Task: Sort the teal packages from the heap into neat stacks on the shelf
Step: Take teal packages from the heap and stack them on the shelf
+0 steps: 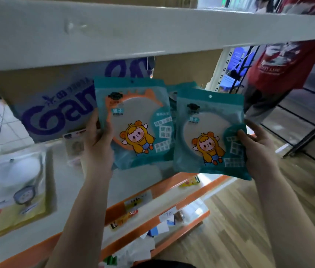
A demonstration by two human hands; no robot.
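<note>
Two teal packages with a cartoon child in a yellow hood are held up above the white shelf [71, 176]. My left hand [97, 140] grips the left teal package [133, 120] by its left edge; an orange-rimmed mirror shows through it. My right hand [257, 149] grips the right teal package [208, 136] by its right edge, thumb on its front. More teal packaging [174, 89] peeks out behind and between the two.
A cardboard box [56, 105] with blue lettering stands at the shelf's back. A yellow-and-white package [15, 192] lies at the left. An upper shelf board [133, 33] crosses overhead. Lower orange-edged shelves [164, 209] hold small items. A person in a red shirt [280, 60] stands at the right.
</note>
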